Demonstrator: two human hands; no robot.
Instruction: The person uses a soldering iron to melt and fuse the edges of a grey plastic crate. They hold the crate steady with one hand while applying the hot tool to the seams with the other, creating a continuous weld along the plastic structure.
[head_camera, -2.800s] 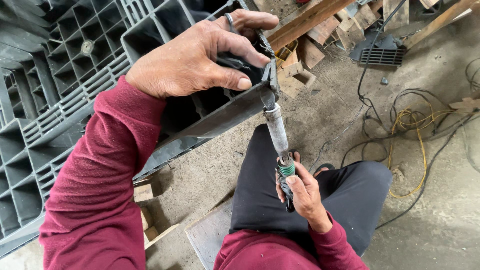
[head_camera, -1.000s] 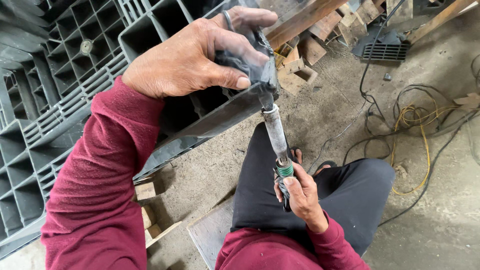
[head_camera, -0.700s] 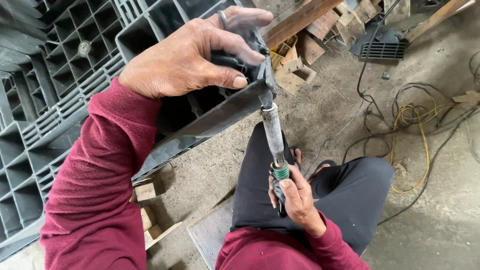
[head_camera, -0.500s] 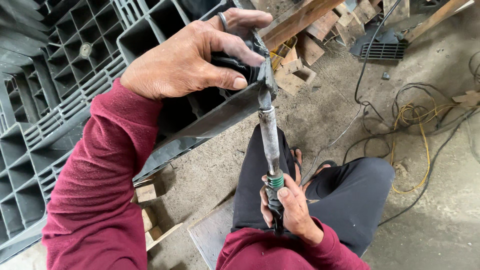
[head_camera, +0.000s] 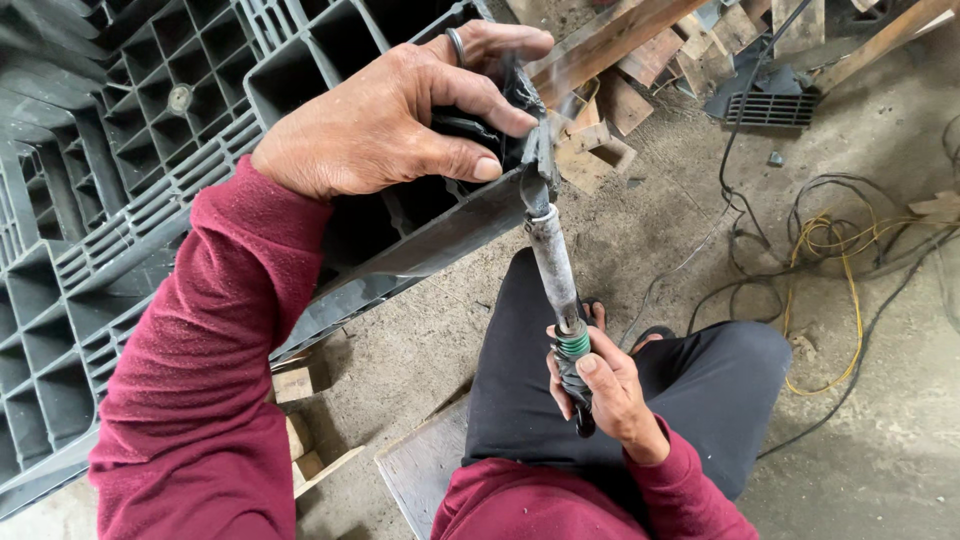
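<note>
Your right hand (head_camera: 610, 395) closes its grip on the dark handle of a grey, soot-stained soldering iron (head_camera: 553, 265), green-banded near the handle, its tip pressed to the near corner of a black plastic crate (head_camera: 200, 150) above your knees. Your left hand (head_camera: 385, 120) clamps that corner, thin smoke rising. Wood offcuts (head_camera: 600, 130) lie far behind; yellow and black cables (head_camera: 830, 250) sprawl across the dusty floor (head_camera: 900, 450) to the right.

the right hand (head_camera: 612, 392) has slid slightly down the iron tool (head_camera: 553, 265), thumb now over its green band.
</note>
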